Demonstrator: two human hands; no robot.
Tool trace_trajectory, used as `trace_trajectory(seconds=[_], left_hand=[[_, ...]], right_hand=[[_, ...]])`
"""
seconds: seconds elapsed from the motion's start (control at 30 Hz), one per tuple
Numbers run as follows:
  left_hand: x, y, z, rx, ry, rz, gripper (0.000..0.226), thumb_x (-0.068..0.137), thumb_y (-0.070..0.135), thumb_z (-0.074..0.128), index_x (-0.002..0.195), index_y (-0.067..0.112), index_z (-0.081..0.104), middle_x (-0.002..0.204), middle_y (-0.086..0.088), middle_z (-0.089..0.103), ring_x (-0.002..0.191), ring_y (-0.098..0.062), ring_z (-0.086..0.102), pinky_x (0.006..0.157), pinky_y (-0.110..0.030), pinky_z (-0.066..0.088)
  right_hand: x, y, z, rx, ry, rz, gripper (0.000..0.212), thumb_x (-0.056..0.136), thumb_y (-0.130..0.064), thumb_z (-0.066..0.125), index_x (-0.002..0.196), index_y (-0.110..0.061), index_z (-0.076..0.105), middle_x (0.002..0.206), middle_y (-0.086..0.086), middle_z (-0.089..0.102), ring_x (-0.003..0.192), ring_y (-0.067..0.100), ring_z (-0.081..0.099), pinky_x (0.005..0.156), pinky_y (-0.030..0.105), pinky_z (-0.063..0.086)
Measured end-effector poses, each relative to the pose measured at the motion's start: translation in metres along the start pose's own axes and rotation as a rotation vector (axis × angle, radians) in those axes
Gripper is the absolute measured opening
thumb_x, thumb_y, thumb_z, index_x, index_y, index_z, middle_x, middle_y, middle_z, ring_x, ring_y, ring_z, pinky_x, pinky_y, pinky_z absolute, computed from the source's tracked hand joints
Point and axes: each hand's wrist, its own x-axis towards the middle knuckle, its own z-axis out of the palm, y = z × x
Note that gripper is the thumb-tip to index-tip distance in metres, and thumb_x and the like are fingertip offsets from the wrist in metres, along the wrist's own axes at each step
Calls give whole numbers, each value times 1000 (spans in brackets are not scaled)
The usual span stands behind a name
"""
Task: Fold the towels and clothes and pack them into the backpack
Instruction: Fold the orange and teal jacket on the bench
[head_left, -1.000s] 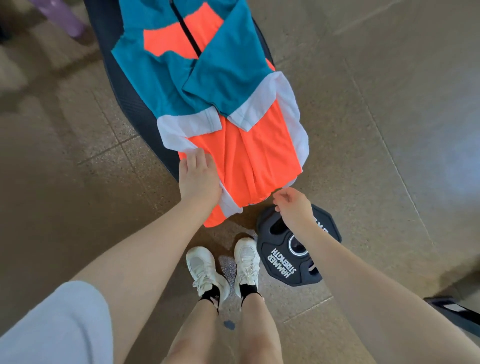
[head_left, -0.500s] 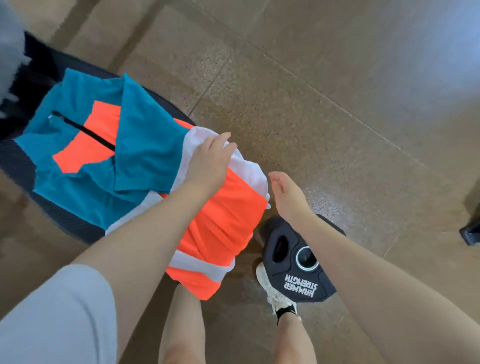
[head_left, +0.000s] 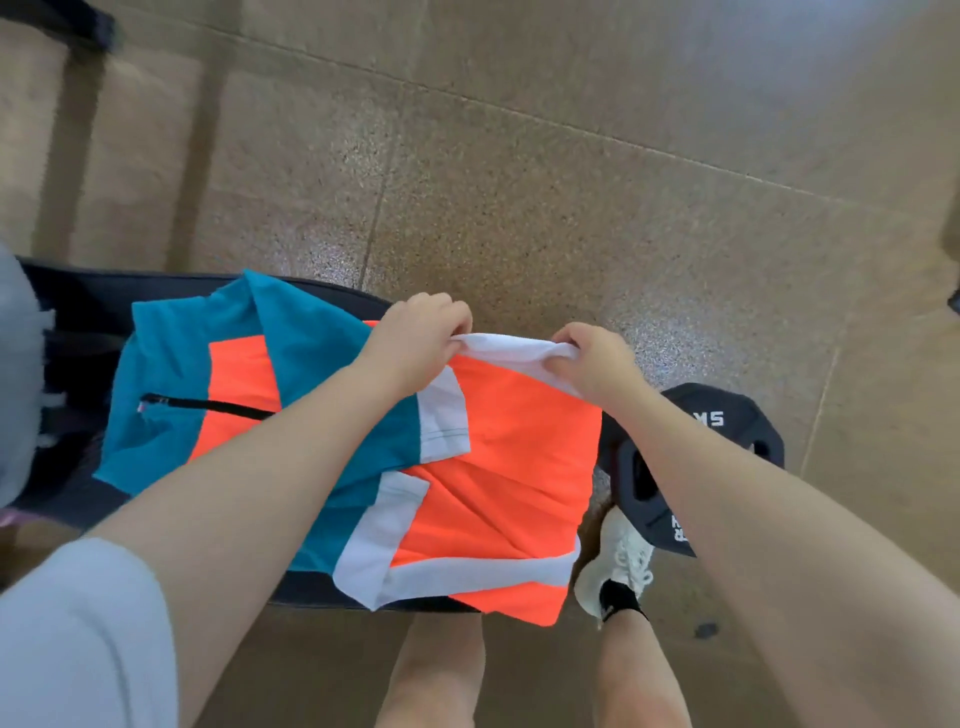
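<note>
Close by, a white shoe (head_left: 615, 564) stands on the floor (head_left: 519, 208) next to a black weight plate (head_left: 727, 431). The orange, blue and white shirt (head_left: 498, 467) lies flat on a dark padded bench (head_left: 93, 306). At its far edge, the left hand (head_left: 415, 338) and the right hand (head_left: 592, 358) each pinch the white hem and lift it up.

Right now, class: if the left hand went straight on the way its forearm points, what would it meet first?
Probably nothing but the floor. The left hand pinches the shirt at its white edge, opposite the right hand. Beyond its knuckles only bare floor shows, though depth is hard to judge.
</note>
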Motion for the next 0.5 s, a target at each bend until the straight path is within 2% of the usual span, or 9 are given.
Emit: trace_trajectory(seconds=[0.1,0.2,0.27,0.3,0.33,0.37,0.4,0.43,0.5], left_hand=[[-16,-4,-7,103,49,248,3,74,11,56,76,9,58,73,-11,55,63,-31,57,50,-36,41],[-31,-1,-8,310,43,360,18,66,10,41,68,16,57,63,-2,53,54,-25,53,42,-29,36],[-40,3,-3,336,43,384,18,62,6,41,64,15,57,60,-3,52,51,-25,53,39,-27,35],[-44,3,0,326,-1,356,13,58,2,53,62,13,56,58,-4,52,49,-25,52,38,-26,34],[-45,5,5,301,-44,318,21,50,-2,68,60,12,55,57,-4,51,47,-25,52,36,-24,34],[-47,6,10,310,-81,273,32,42,0,79,61,12,56,58,-5,52,48,-25,53,35,-23,34],[-47,9,14,309,-117,208,35,44,6,85,65,11,58,63,-6,54,54,-26,56,37,-24,36],[-48,13,18,289,-171,142,31,56,15,84,75,10,59,76,-8,57,67,-28,58,43,-28,39],[-49,23,26,243,-174,-13,24,81,26,63,97,10,57,102,-11,52,96,-31,52,60,-33,37]], right_hand=[[-23,17,-2,-308,223,-275,6,80,-14,65,85,-10,64,79,9,66,81,30,62,95,35,34],[-53,44,8,-570,500,-494,15,65,3,61,68,-11,58,58,4,53,58,27,56,100,41,30],[-69,58,21,-683,535,-495,17,63,5,52,63,-13,55,58,4,50,59,26,52,90,39,35],[-75,62,28,-708,521,-478,17,62,3,51,62,-13,54,59,4,50,61,26,51,81,37,35],[-78,66,37,-720,499,-458,15,62,1,50,62,-14,53,62,4,52,62,26,51,74,36,34],[-78,69,44,-721,480,-440,14,62,-1,50,62,-14,54,65,4,53,64,26,51,70,35,32],[-77,72,51,-710,472,-427,13,64,-2,51,63,-14,55,69,5,55,67,27,52,69,35,32],[-75,75,55,-684,472,-415,12,64,-3,54,65,-14,56,73,5,58,71,27,55,69,35,33],[-73,85,58,-613,488,-425,13,63,-3,61,71,-12,59,84,5,62,82,28,58,75,35,35]])
